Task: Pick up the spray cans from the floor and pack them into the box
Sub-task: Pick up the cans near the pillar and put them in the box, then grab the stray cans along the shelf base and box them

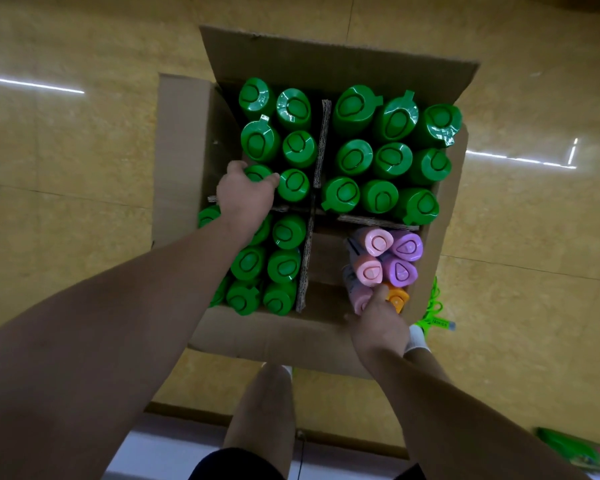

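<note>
Packing looks nearly done: the box [187, 133] on the floor holds rows of upright green spray cans [354, 157], and the person reaches down with both arms to seat the last ones. Their left hand [245, 195] curls over a green can [257, 173] in the far-left compartment, while the right hand [378, 323] grips an orange-capped can [397, 297] beside the pink and purple cans [390, 258]. Next, I'd judge, each can must be pushed down upright.

arms: bare, wearing no sleeves
left hand [245, 195]: wearing no glove
right hand [378, 327]: wearing no glove
legs: wearing dark shorts [236, 464]
foot: wearing a white sock [417, 338]
</note>
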### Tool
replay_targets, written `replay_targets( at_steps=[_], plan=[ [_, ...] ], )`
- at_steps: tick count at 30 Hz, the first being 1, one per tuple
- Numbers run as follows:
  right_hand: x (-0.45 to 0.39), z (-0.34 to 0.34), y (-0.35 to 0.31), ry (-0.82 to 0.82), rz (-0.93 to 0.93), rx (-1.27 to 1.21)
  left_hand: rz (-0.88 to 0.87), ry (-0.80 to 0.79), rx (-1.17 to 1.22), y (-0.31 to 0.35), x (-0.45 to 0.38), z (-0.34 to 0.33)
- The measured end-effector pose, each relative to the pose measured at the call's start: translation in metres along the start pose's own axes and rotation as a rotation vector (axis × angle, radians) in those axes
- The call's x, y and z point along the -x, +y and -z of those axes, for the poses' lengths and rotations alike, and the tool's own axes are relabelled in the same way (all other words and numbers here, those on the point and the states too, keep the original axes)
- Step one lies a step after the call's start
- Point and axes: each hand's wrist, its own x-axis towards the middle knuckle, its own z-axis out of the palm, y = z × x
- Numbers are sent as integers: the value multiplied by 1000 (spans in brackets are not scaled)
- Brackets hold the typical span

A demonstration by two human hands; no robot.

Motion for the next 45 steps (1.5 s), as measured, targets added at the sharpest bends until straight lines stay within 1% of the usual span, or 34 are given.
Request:
replay_targets(
  at_steps=[3,7,12,15,20,25,27,30,34,39,41,45],
  plan=[
    [2,14,-4,9,22,-18,-4,-18,-2,3,9,7],
    [12,41,-11,-9,104,-61,-40,-44,-56,15,32,24],
    [39,112,-38,10,204,-92,-120,-127,-124,57,80,58],
    [60,169,-54,92,279,-73,-208,-155,-173,96,111,83],
    [112,269,-72,224,340,-69,-364,-144,-269,163,169,141],
    [178,358,-67,403,364,-58,-538,-112,-361,230,222,206],
    [202,390,-59,462,351,-78,-613,-131,-364,259,245,225],
    [243,435,-42,556,311,-166,-754,-124,-400,307,288,245],
    [293,503,-4,734,266,-261,-982,-105,-480,380,364,260],
    [326,564,65,892,206,-318,-1218,-47,-512,444,458,244],
    [332,580,101,922,176,-339,-1257,-49,-506,464,492,227],
    [337,608,184,958,142,-364,-1278,-72,-510,494,558,177]
  ],
)
